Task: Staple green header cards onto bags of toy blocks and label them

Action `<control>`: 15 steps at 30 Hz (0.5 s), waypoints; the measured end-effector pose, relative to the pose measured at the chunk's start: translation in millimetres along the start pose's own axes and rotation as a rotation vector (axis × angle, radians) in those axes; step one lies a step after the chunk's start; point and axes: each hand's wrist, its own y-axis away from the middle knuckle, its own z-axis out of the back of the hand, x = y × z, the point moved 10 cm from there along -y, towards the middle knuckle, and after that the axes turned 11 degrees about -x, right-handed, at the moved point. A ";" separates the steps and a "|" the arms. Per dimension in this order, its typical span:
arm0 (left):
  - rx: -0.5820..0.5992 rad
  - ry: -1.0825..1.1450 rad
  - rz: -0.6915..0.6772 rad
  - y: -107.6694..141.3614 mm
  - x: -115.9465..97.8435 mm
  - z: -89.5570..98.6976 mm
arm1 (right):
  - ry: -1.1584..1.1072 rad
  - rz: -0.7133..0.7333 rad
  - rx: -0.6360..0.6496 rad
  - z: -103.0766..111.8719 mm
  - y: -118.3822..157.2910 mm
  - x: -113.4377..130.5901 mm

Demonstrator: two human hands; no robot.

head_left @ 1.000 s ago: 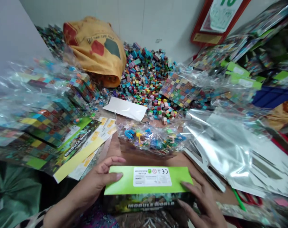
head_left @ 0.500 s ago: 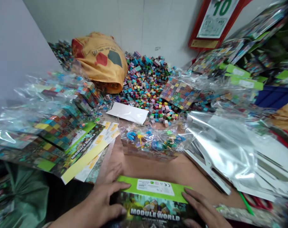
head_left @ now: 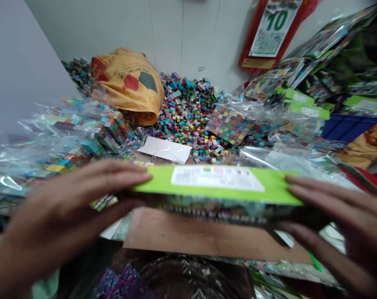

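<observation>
Both hands hold a printed package card [head_left: 157, 182] with a bright green panel and a darker printed panel, raised above the work surface. A white label [head_left: 217, 178] with blurred print lies on the green panel. My left hand [head_left: 73, 203] grips the left end, fingers above and thumb below. At the right end my right hand [head_left: 334, 220] pinches it in the same way. The card is tilted so its dark face appears only as a narrow, smeared strip. It hides the clear bag of small coloured parts behind it.
Loose coloured cubes [head_left: 188, 108] are heaped against the wall beside a yellow bag [head_left: 129, 91]. Plastic-wrapped cube blocks [head_left: 66, 153] lie left. A white card [head_left: 165, 149] rests before the heap. Brown board [head_left: 191, 232] covers the table. A blue bin [head_left: 346, 126] stands right.
Both hands have lifted the printed card up and towards the camera. It has tipped, so the green panel faces up and the dark printed face is foreshortened.
</observation>
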 end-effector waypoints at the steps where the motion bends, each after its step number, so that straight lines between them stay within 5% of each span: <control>1: -0.037 -0.024 -0.002 -24.1 -1.2 11.0 | 0.003 -0.039 -0.034 0.8 -22.2 -5.4; 4: 0.097 0.070 0.223 -82.8 18.0 4.9 | -0.055 -0.216 0.033 -19.3 -77.6 -23.6; 7: 0.259 0.109 0.359 -107.8 36.3 -23.8 | -0.219 -0.353 0.284 -59.7 -95.0 -35.3; 10: 0.394 0.165 0.433 -100.3 50.5 -55.4 | -0.290 -0.378 0.368 -78.2 -85.0 -42.5; 15: 0.480 0.358 0.526 -68.7 54.4 -84.1 | -0.264 -0.328 0.301 -81.0 -58.5 -44.8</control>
